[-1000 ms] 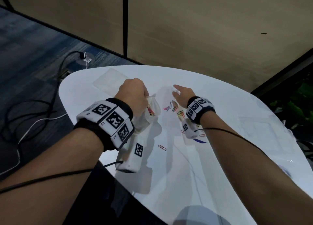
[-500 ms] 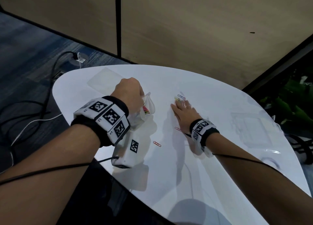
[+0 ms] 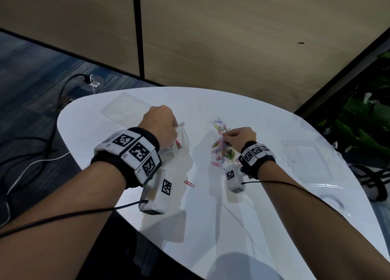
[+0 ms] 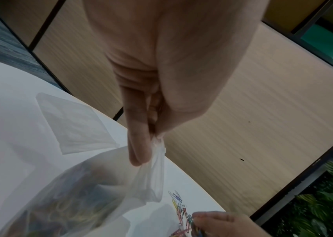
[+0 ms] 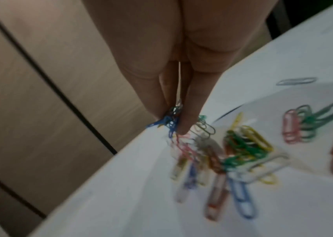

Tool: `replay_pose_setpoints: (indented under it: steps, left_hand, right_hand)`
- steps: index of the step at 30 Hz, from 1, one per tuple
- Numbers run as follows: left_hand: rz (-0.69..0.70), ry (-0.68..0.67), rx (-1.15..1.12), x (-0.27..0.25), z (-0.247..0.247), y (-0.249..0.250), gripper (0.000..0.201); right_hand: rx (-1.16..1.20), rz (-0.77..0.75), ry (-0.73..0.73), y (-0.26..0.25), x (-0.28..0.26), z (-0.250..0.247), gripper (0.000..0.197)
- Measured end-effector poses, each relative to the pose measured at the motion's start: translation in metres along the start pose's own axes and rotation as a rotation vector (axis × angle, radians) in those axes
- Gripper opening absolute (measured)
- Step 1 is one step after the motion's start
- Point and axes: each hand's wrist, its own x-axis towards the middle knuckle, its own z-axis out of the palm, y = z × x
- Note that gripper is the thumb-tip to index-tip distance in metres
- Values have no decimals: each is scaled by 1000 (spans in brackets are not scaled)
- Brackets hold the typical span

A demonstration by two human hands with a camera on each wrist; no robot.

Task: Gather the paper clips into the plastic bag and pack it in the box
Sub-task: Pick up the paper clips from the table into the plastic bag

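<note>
My left hand (image 3: 160,123) pinches the rim of a clear plastic bag (image 3: 179,140) above the white table (image 3: 263,227); the left wrist view shows that bag (image 4: 92,192) with coloured clips inside. A pile of coloured paper clips (image 3: 221,151) lies mid-table. My right hand (image 3: 239,135) hovers over the pile and pinches a small bunch of clips (image 5: 172,119) between thumb and fingers. One red clip (image 3: 189,183) lies apart, nearer to me. A clear plastic box (image 3: 312,161) sits at the right of the table.
A flat clear lid or sheet (image 3: 126,108) lies at the table's far left. Cables (image 3: 31,163) run over the floor on the left. A wooden wall (image 3: 232,37) stands behind the table, plants (image 3: 363,121) at the right.
My right hand was lying flat on the table over the clips; now it has lifted and pinched up a bunch, and the pile shows beneath it. The left hand keeps holding the bag.
</note>
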Motion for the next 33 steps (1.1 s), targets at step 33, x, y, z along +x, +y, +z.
replay_pose_setpoints:
  steps: [33]
  left_hand:
    - [-31, 39, -109, 4, -4, -9, 22]
  right_hand:
    - [131, -524, -194, -61, -98, 26, 32]
